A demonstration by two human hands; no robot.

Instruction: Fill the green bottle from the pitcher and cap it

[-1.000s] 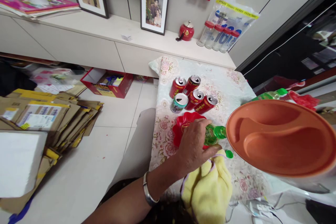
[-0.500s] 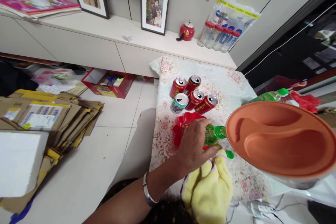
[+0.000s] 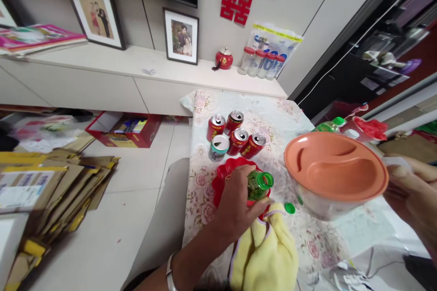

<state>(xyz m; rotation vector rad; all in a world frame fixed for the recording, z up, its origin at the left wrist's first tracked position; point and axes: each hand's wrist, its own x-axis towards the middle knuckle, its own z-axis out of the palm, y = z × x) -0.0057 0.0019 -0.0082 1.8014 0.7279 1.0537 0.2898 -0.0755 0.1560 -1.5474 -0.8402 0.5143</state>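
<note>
My left hand (image 3: pixel 235 202) is wrapped round a green plastic bottle (image 3: pixel 258 183) with its mouth uncapped, held over a red dish (image 3: pixel 223 173) on the flowered tablecloth (image 3: pixel 290 118). Its loose green cap (image 3: pixel 290 208) lies on the cloth just right of the bottle. My right hand (image 3: pixel 411 191) grips the handle of a clear jug with an orange lid (image 3: pixel 334 166), raised above the table to the right of the bottle. A yellow towel (image 3: pixel 264 254) lies below my left hand.
Several opened red cans (image 3: pixel 235 132) and one teal can (image 3: pixel 217 146) stand behind the dish. Another green bottle (image 3: pixel 327 125) and a red bag (image 3: pixel 367 128) lie at the right. Flattened cardboard (image 3: pixel 44 182) covers the floor at left. A sideboard (image 3: pixel 136 72) holds framed photos and jars.
The view has pulled back and tilted up. The jug has moved away from the camera and my right hand now shows on its handle. The bottle mouth points more upward.
</note>
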